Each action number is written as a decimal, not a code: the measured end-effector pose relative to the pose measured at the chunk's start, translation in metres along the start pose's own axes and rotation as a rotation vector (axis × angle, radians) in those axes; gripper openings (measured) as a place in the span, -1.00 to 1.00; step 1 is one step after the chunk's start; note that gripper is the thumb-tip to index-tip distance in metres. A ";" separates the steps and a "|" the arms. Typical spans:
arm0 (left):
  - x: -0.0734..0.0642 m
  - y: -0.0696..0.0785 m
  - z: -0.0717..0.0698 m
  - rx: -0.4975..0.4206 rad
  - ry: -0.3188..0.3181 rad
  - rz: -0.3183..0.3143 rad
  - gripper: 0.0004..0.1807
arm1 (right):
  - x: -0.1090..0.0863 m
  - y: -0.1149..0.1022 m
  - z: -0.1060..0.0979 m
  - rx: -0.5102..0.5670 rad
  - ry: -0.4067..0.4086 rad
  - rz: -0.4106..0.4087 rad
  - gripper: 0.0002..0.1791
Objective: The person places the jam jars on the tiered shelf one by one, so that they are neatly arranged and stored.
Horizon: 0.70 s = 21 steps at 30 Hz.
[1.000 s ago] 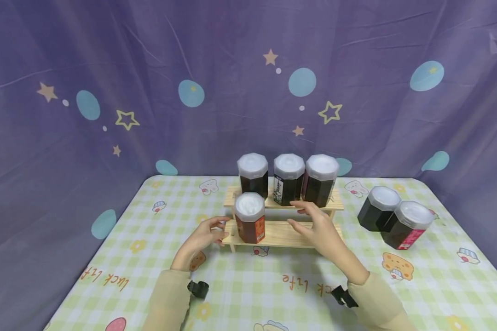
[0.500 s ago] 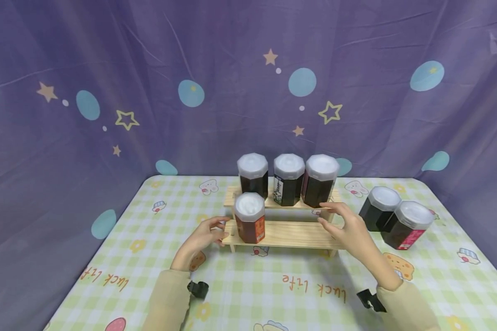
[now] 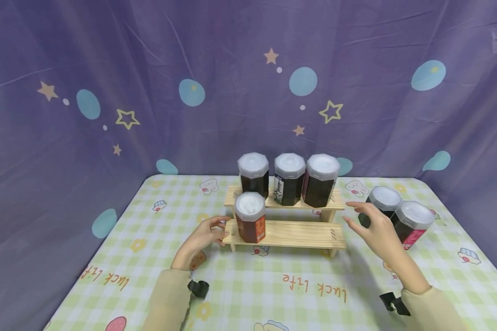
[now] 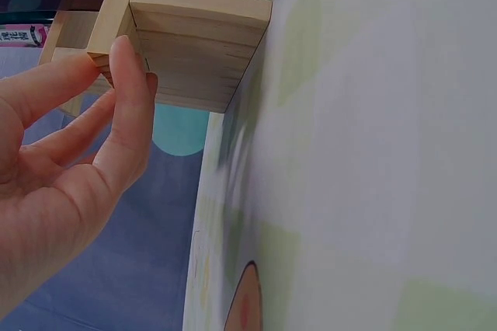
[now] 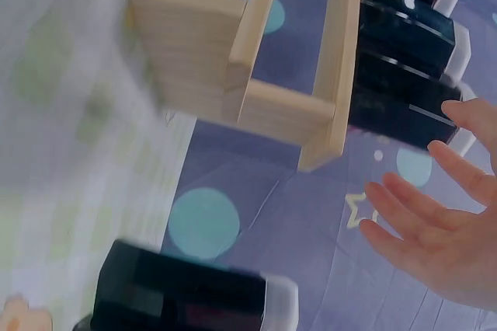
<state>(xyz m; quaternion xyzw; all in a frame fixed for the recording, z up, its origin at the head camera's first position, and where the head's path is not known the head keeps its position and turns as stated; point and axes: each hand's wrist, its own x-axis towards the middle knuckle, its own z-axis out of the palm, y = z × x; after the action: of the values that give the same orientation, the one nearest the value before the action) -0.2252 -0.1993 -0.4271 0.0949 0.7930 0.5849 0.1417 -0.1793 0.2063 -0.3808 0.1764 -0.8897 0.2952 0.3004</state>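
Observation:
A two-tier wooden rack (image 3: pixel 298 233) stands on the table. My left hand (image 3: pixel 205 233) pinches the left end of its lower shelf; in the left wrist view, thumb and fingers (image 4: pixel 130 113) meet at the board's corner. Just right of that hand, a reddish-brown jar (image 3: pixel 250 218) with a white lid stands on the lower shelf. Three dark jars, including a middle one (image 3: pixel 289 180), line the upper shelf. My right hand (image 3: pixel 377 232) hovers with fingers spread, holding nothing, between the rack and two dark jars. One, pink-labelled (image 3: pixel 412 225), is partly behind it; the other (image 3: pixel 383 200) stands beside it.
A green-checked cloth (image 3: pixel 120 239) with printed figures covers the table. Behind the table hangs a purple curtain (image 3: pixel 232 119) with stars and blue ovals. Black straps, one of them (image 3: pixel 199 288) on the left, are at both wrists.
My right hand has moved right, from in front of the rack's shelves to beside the two jars on the table. The left hand and the jars have stayed in place.

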 end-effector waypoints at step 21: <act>-0.011 0.020 0.002 0.006 -0.014 -0.003 -0.48 | -0.018 0.051 -0.022 0.057 0.025 0.138 -0.62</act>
<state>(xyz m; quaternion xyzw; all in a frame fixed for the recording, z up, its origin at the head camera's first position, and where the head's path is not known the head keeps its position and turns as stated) -0.2145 -0.1950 -0.4075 0.0984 0.7938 0.5817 0.1478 -0.1809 0.2619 -0.3994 0.1193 -0.8873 0.3424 0.2850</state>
